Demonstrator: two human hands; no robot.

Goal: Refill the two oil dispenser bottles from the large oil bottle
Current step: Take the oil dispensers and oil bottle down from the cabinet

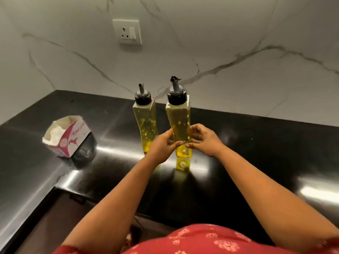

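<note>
Two tall clear plastic oil dispenser bottles with black pour-spout caps, the right bottle (178, 118) and the left bottle (145, 121), stand upright side by side near the back edge of the glossy black bench (256, 153), below a white marble-veined wall with a white socket (127, 31). The right bottle's lower body is gripped by the curled fingers of the left hand (164, 145) and right hand (203, 141). An opened white-and-pink carton (67, 135) with partly legible lettering lies toward the left edge.

Two dispenser bottles stand upright side by side on the counter (256, 143), near the back wall (201, 43). The left bottle (145, 123) stands slightly behind the right bottle (178, 118). The left hand (165, 143) and right hand (203, 140) clasp the right bottle's lower part from either side. A carton (67, 135) sits well to the left. A socket (127, 31) is on the wall above.
</note>
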